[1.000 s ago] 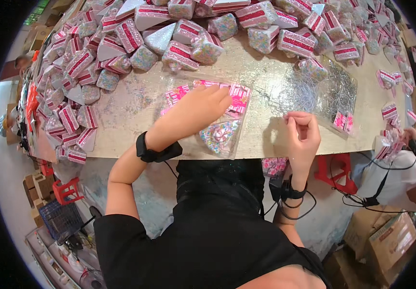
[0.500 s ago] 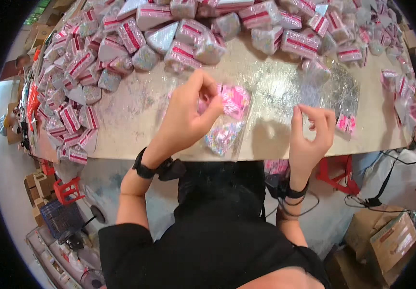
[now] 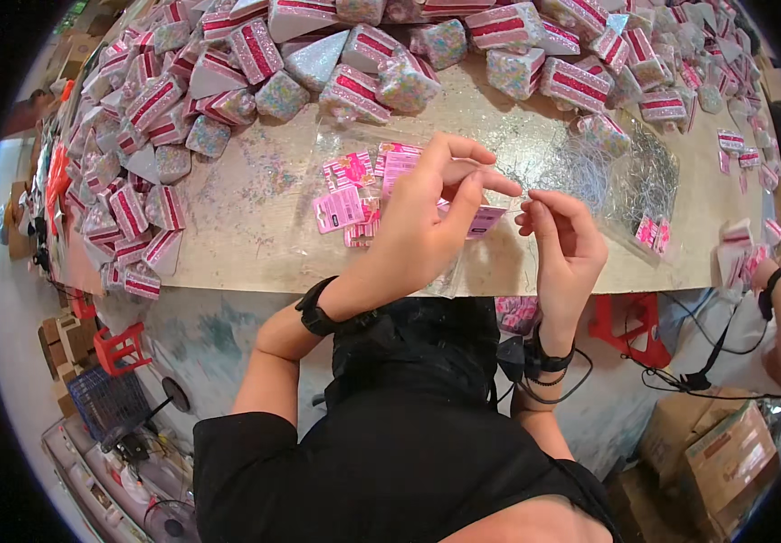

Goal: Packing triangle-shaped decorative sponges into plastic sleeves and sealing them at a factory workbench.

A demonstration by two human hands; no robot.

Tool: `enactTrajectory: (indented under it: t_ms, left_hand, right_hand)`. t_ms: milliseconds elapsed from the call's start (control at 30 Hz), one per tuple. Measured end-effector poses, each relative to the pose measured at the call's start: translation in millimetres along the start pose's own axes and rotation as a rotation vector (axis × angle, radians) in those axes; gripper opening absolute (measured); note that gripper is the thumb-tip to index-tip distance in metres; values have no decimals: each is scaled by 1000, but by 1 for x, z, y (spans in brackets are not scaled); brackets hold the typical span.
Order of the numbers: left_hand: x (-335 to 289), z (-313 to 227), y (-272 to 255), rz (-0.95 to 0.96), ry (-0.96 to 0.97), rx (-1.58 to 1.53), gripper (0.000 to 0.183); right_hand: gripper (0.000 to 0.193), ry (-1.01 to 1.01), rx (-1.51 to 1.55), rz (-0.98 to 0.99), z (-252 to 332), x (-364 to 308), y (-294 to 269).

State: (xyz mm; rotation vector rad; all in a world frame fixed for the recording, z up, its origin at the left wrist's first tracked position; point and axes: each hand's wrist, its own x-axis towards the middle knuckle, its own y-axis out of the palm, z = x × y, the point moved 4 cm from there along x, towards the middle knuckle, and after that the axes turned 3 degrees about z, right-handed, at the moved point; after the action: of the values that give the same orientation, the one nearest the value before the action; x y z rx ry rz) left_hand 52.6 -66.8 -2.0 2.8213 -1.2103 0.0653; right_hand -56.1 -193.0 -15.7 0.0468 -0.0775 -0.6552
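My left hand (image 3: 436, 204) is in front of me over the table, thumb and fingers bent around a small pink card (image 3: 485, 222), partly hidden beneath them. Its index finger reaches toward my right fingertips. My right hand (image 3: 567, 240) is closed in a pinch on a thin thread (image 3: 533, 249), which hangs faintly below the fingers. Beside my left hand lie several loose pink cards (image 3: 341, 208), some covered by the hand. Right of them, a tangle of white threads (image 3: 588, 167) spreads close to a bundle of silver threads (image 3: 651, 167) with pink ends.
Glittery cake-slice ornaments (image 3: 354, 95) are heaped across the far side and left of the table (image 3: 255, 226). Another person's hand (image 3: 761, 271) is at the right edge. Below stand red stools (image 3: 122, 348) and cardboard boxes (image 3: 730, 457); a cable (image 3: 580, 371) hangs by my right wrist.
My left hand has moved right, close to my right hand, uncovering pink cards. A sprinkle-coated thing with a pink card no longer shows at the near edge. My right hand shifted slightly left.
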Motion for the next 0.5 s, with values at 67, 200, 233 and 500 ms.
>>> enactTrajectory:
  t_ms: [67,200,233,500]
  left_hand:
    - [0,2,1,-1,-10,-1,18]
    - [-4,2,-4,-3,-45,38,22]
    - [-6,-1,-9,-14,-49,90,23]
    - [-14,-1,-2,54,23,169,21]
  right_hand:
    - [13,-67,-115,10,0,3,0]
    - [29,-393,-640,-19,6,9,1]
    - [33,-506,-801,-34,10,8,3]
    - [33,-689,-1051,256,41,16,-15]
